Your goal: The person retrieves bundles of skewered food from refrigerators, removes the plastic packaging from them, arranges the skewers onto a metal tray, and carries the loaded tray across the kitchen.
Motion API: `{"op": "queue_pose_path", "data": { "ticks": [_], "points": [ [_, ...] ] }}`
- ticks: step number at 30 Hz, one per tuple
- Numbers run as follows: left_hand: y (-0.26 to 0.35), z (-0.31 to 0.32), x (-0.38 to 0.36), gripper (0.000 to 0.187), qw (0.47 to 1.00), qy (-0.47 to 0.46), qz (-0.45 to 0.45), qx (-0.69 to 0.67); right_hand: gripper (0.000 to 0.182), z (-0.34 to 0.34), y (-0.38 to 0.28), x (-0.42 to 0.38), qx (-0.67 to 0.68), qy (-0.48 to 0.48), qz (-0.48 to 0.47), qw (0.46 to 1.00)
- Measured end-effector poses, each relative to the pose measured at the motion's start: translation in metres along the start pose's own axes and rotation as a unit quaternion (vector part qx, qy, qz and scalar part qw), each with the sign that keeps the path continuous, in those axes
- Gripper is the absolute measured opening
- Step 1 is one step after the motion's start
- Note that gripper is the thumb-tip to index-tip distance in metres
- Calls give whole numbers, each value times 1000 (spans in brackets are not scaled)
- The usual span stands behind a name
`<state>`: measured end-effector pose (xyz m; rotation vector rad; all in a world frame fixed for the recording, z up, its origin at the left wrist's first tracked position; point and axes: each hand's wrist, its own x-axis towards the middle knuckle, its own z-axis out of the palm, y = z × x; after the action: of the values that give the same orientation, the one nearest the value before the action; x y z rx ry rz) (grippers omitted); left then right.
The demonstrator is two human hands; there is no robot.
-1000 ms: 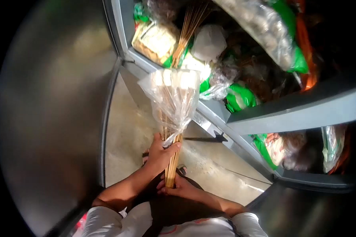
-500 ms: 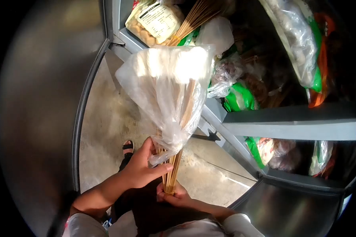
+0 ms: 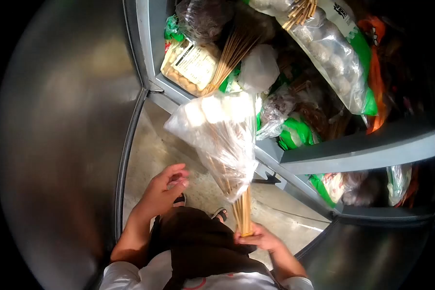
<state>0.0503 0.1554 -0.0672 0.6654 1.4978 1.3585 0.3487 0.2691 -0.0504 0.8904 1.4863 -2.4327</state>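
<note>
A bundle of thin wooden skewers (image 3: pixel 243 210) points away from my body, its far end inside a clear plastic bag (image 3: pixel 222 145). Pale pieces, washed out by bright light, show at the bag's far end. My right hand (image 3: pixel 257 237) is wrapped round the near end of the skewers. To the left of the bag, my left hand (image 3: pixel 166 189) is held in the air with its fingers apart and curved, touching nothing.
An open cabinet with a grey shelf edge (image 3: pixel 362 158) holds a bag of round items (image 3: pixel 324 53), a labelled pack (image 3: pixel 191 65), more skewers (image 3: pixel 234 58) and green bags (image 3: pixel 297 133). Dark door panels (image 3: pixel 67 135) stand left and lower right.
My left hand has let go of the skewers and bag and moved down and left. The bundle, in my right hand, has shifted right and towards my body.
</note>
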Motion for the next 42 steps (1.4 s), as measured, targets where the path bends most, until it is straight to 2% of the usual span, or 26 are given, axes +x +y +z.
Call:
{"op": "queue_pose_path", "data": {
  "ticks": [1, 3, 5, 9, 11, 13, 15, 17, 19, 20, 21, 23, 25, 27, 29, 31, 33, 34, 35, 36, 37, 38, 39, 40, 41, 42],
  "points": [
    [-4, -5, 2, 38, 1000, 8, 15, 25, 17, -8, -6, -7, -52, -7, -4, 999],
    [-5, -14, 5, 37, 998, 12, 32, 53, 17, -22, -20, -23, -40, 1, 13, 999],
    [-4, -22, 6, 36, 999, 24, 7, 44, 16, -24, -24, -30, -28, 7, 31, 999],
    [-7, -31, 13, 34, 999, 36, 26, 6, 15, -23, -23, -31, -23, 55, 20, 998],
    [-13, -36, 18, 33, 998, 35, 28, -45, 15, -28, -23, -35, -35, 145, 32, 988],
    [-16, -38, 24, 35, 997, 49, 39, -46, 19, -33, -18, -41, -69, 151, 20, 986],
    [-18, -36, 29, 37, 995, 72, 48, -54, 19, -34, -22, -44, 33, 197, -14, 980],
    [-12, -33, 34, 36, 992, 94, 82, 14, 22, -36, -17, -36, 27, 200, -19, 979],
    [-8, -24, 38, 35, 992, 96, 76, 9, 28, -30, -19, -22, 172, 154, -130, 964],
    [-8, -20, 39, 35, 993, 90, 71, 13, 31, -31, -24, -11, 183, 148, -153, 960],
    [-8, -15, 41, 35, 993, 92, 69, 13, 31, -37, -32, 2, 184, 146, -150, 960],
    [-9, -5, 41, 35, 996, 77, 42, 14, 29, -47, -54, 35, 222, 153, -237, 933],
    [-7, 6, 40, 33, 996, 75, 43, 19, 26, -49, -103, 75, 205, 223, -308, 902],
    [-5, 12, 34, 31, 996, 74, 41, 15, 24, -77, -142, 112, 213, 226, -357, 881],
    [1, 14, 31, 33, 997, 68, 2, 32, 20, -96, -193, 146, 229, 277, -375, 854],
    [-5, 13, 30, 33, 995, 63, 15, 74, 18, -153, -233, 176, 319, 201, -349, 858],
    [-6, 11, 28, 33, 991, 58, 25, 122, 16, -207, -269, 201, 277, 103, -404, 866],
    [-3, 13, 28, 34, 989, 57, 34, 129, 16, -225, -277, 217, 278, 102, -403, 866],
    [-1, 14, 27, 34, 988, 56, 43, 137, 15, -240, -281, 231, 167, 324, -442, 819],
    [0, 14, 26, 32, 983, 58, 60, 161, 15, -245, -283, 240, 47, 524, -454, 719],
    [-1, 13, 25, 32, 983, 61, 62, 163, 15, -230, -285, 235, 49, 521, -456, 720],
    [-2, 13, 25, 32, 984, 58, 74, 154, 16, -201, -286, 223, -213, 594, -522, 573],
    [-2, 13, 27, 32, 985, 56, 86, 142, 18, -171, -283, 214, -454, 608, -537, 367],
    [2, 12, 27, 32, 984, 54, 79, 152, 25, -144, -270, 212, -449, 571, -413, 550],
    [3, 12, 28, 32, 984, 53, 79, 151, 33, -100, -259, 212, -415, 517, -322, 676],
    [3, 11, 29, 32, 984, 47, 84, 151, 42, -56, -248, 211, -381, 464, -206, 772]
  ]
}}
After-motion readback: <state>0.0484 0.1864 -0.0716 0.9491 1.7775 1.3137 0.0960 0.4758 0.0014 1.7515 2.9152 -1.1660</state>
